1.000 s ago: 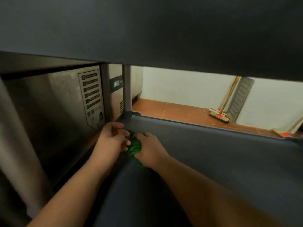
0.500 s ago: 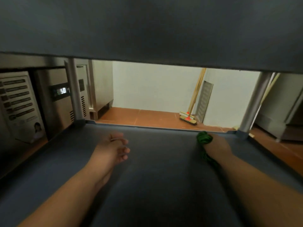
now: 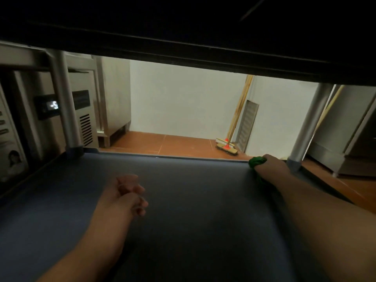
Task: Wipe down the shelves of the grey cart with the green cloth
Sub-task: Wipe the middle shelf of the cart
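I look in between two shelves of the grey cart. The lower shelf (image 3: 193, 196) fills the bottom half of the view; the upper shelf (image 3: 183, 27) is a dark band overhead. My right hand (image 3: 272, 167) grips the bunched green cloth (image 3: 257, 161) at the shelf's far right corner, close to the right post (image 3: 307, 127). My left hand (image 3: 128, 194) rests on the shelf left of centre, empty, its fingers loosely curled and apart.
The left post (image 3: 65, 106) stands at the far left corner. A steel appliance with a display (image 3: 48, 106) is beyond it. Brooms (image 3: 226, 145) and a vent grille (image 3: 247, 125) lean on the white wall over an orange tiled floor.
My right hand has carried the cloth from the far left corner across the back of the shelf to the far right corner. My left hand has let go and settled near the middle.
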`<state>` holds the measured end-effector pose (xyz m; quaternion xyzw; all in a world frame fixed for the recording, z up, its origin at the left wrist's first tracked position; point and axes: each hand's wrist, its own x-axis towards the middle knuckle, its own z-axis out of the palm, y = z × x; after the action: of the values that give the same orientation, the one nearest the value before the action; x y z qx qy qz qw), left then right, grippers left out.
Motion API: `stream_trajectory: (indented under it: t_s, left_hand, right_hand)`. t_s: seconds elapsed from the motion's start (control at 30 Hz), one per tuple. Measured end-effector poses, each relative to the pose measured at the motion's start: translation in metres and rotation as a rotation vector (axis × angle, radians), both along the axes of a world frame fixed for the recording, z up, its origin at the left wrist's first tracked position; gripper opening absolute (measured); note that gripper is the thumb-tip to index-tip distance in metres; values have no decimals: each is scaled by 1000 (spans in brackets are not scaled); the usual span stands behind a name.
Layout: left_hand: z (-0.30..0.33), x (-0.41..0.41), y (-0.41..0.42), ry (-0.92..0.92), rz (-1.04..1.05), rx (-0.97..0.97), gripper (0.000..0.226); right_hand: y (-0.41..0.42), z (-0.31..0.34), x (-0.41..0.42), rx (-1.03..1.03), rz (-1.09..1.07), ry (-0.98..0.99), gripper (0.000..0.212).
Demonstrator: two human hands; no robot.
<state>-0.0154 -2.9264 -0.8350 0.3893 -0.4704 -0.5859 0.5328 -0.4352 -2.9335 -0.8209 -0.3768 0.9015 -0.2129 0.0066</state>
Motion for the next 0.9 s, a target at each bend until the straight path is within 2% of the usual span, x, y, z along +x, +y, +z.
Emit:
stream_trajectory:
  t_s: [0.13, 0.4, 0.57, 0.9]
  left_hand:
    - [3, 2, 3, -6, 0, 1, 41]
    - [18, 10, 7, 50, 25, -25, 38]
    - [18, 13, 2, 102, 106, 35, 40]
    - [23, 33, -22, 221, 239, 172, 31]
  right_hand:
    - [-28, 2, 24, -26, 23, -35, 31]
    - [-63, -11, 85, -62, 47, 65, 43]
    - [-87, -14, 134, -99, 135, 53, 30]
    - [-152, -25, 279, -170, 389, -19, 34]
